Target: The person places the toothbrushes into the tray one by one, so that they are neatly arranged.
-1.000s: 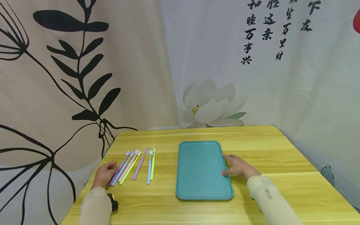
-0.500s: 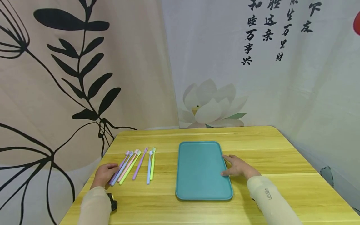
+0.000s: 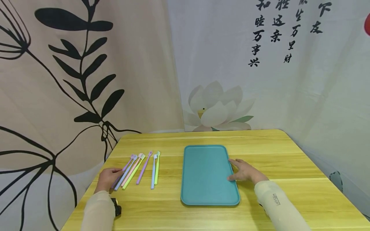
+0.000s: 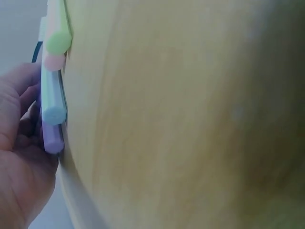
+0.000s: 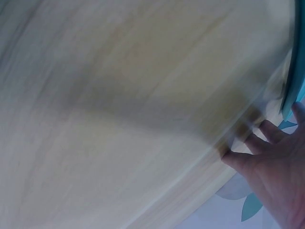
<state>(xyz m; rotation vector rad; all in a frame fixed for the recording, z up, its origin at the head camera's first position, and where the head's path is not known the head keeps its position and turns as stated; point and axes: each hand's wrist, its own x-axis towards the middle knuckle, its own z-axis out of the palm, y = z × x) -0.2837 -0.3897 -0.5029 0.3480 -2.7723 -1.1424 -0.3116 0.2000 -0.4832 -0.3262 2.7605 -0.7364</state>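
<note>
My left hand (image 3: pixel 108 179) pinches the leftmost purple toothbrush (image 3: pixel 127 164) at the left of the table. In the left wrist view the fingers curl behind this purple handle (image 4: pixel 53 140), their tips partly hidden. Close against it lie a blue toothbrush (image 3: pixel 126 173), a pink one (image 3: pixel 131 173) and a green one (image 3: pixel 134 171). On the other side my right hand (image 3: pixel 245 171), fingers spread, touches the right edge of a teal tray (image 3: pixel 209 176). The right wrist view catches those spread fingers beside the tray rim (image 5: pixel 295 62).
Between the left group and the tray lie another purple toothbrush (image 3: pixel 143 168), a second blue one (image 3: pixel 153 173) and a second green one (image 3: pixel 157 168). All rests on a wooden table (image 3: pixel 162 215). Behind it hangs a printed curtain (image 3: pixel 150 64).
The leftmost purple toothbrush has shifted slightly to the right at its head end, with my left fingers moving a little onto it. The right hand and tray stay put.
</note>
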